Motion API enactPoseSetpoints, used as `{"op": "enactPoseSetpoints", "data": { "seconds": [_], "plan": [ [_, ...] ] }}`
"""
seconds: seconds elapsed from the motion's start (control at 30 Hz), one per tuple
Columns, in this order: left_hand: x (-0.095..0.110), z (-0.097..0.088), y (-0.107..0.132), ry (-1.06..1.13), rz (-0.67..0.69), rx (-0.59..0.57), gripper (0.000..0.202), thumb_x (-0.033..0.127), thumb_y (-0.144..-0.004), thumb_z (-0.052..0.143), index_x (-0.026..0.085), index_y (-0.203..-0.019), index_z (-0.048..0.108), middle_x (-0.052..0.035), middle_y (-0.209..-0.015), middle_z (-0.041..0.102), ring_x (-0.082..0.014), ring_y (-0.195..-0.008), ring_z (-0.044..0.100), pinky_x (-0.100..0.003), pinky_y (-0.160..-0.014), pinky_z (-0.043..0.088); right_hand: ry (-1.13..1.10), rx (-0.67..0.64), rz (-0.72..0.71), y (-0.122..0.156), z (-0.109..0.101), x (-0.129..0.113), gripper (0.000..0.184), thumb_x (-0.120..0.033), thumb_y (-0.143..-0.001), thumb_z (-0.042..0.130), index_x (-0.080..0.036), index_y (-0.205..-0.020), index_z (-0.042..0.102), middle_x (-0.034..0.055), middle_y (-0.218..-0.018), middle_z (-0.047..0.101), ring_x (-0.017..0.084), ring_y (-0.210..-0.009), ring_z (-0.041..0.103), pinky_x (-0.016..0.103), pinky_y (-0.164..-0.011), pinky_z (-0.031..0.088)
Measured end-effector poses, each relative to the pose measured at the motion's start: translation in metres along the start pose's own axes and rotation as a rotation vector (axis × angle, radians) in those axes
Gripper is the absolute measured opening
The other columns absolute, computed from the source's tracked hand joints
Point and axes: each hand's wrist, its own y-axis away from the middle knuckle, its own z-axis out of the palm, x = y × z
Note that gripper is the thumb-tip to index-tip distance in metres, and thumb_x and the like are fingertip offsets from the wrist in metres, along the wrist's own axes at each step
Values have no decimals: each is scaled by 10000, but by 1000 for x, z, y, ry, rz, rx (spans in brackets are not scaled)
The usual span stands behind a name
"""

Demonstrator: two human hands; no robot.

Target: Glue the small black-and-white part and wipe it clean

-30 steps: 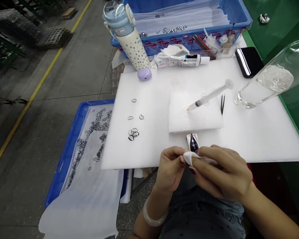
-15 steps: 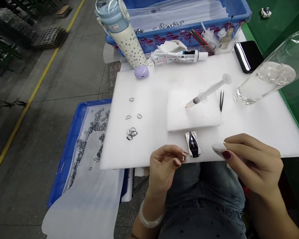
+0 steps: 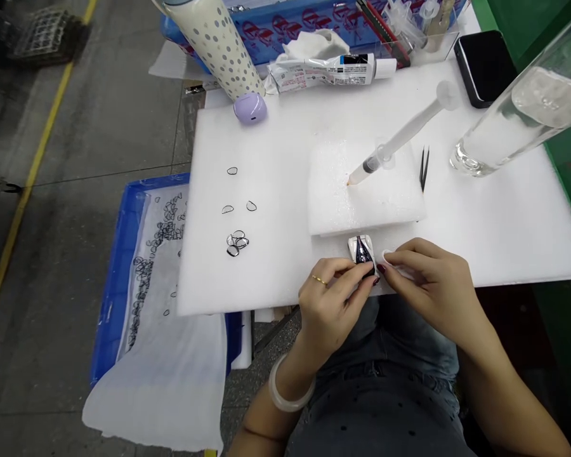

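A small white toy car (image 3: pixel 360 247) with a dark middle stripe lies at the table's front edge, below a white foam block (image 3: pixel 323 212). My left hand (image 3: pixel 335 301) is closed at the car's near end, thumb and fingertips pinching there and hiding that part. Whether a small ring is also between those fingers cannot be seen. Just right of the car, my right hand (image 3: pixel 431 289) pinches a small white cloth-like piece (image 3: pixel 386 255), mostly covered by the fingers. A syringe (image 3: pixel 394 143) leans with its tip at the foam block, and black tweezers (image 3: pixel 424 170) lie beside it.
Several thin dark rings (image 3: pixel 238 241) lie on the white foam board (image 3: pixel 276 273). Behind stand a dotted bottle (image 3: pixel 219 47), a purple case (image 3: pixel 250 109), a tube (image 3: pixel 333 71), a phone-like device (image 3: pixel 486 66) and a glass (image 3: pixel 514 120). A blue tray (image 3: pixel 108 304) sits lower left.
My left hand has moved right onto the toy car. My right hand has come left, close beside it with the white piece. The view has shifted slightly.
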Motion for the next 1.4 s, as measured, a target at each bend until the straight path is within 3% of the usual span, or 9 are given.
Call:
{"op": "enactPoseSetpoints", "data": {
  "seconds": [0.27, 0.5, 0.9, 1.03, 1.1, 1.17, 1.3, 1.4],
  "plan": [
    [-1, -7, -4, 65, -94, -20, 206, 154, -823, 769, 182, -1021, 718, -10, -911, 659, -113, -803, 654, -242, -752, 592, 27, -52, 64, -4, -2, -3, 101, -232, -898, 658, -191, -911, 750, 13, -817, 673, 83, -614, 607, 204, -521, 459],
    [-3, -14, -8, 114, -196, -116, 230, 111, -836, 721, 185, -1054, 718, -57, -1201, 661, -137, -932, 667, -297, -869, 596, 47, -50, 79, -5, 0, -3, 105, -267, -903, 661, -207, -891, 746, 12, -801, 667, 98, -623, 615, 218, -526, 437],
    [-4, -15, -10, 91, -219, -141, 220, 111, -838, 699, 195, -1041, 717, -52, -1181, 676, -174, -995, 659, -321, -847, 579, 177, 85, -10, 1, 11, -4, 142, -298, -895, 690, -177, -824, 703, -5, -737, 631, 71, -557, 541, 216, -484, 375],
    [-11, -24, -17, 94, -119, -315, 357, 145, -829, 734, 214, -1174, 671, -61, -1315, 623, -231, -1187, 575, -392, -996, 527, 14, 39, -23, 6, 3, 2, 49, -188, -909, 653, -183, -923, 700, -1, -797, 636, 51, -562, 531, 192, -484, 395],
    [-16, -26, -21, 98, -22, -436, 453, 147, -841, 729, 216, -1274, 615, -71, -1418, 561, -255, -1287, 500, -434, -1084, 465, -25, 64, -75, 9, 1, 6, 106, -131, -891, 656, -183, -977, 690, 8, -821, 636, 57, -590, 549, 186, -498, 419],
    [-19, -25, -24, 91, 19, -473, 487, 173, -838, 745, 216, -1299, 593, -76, -1427, 550, -261, -1289, 488, -445, -1094, 452, 31, 124, -190, 14, 2, 9, 160, -97, -868, 670, -180, -1005, 677, 21, -835, 634, 70, -620, 567, 192, -516, 441],
    [-20, -18, -23, 64, -17, -395, 500, 300, -766, 827, 210, -1220, 638, -81, -1258, 609, -253, -1148, 549, -397, -950, 532, 221, 212, -421, 22, 9, 16, 153, -111, -865, 668, -168, -1006, 661, 51, -848, 632, 94, -621, 561, 221, -518, 460],
    [-19, -15, -21, 61, -20, -368, 495, 335, -762, 827, 208, -1206, 649, -82, -1223, 608, -245, -1114, 558, -371, -895, 544, 259, 217, -483, 24, 14, 20, 160, -120, -864, 663, -162, -1018, 665, 64, -852, 633, 110, -630, 564, 236, -517, 463]
  ]
}}
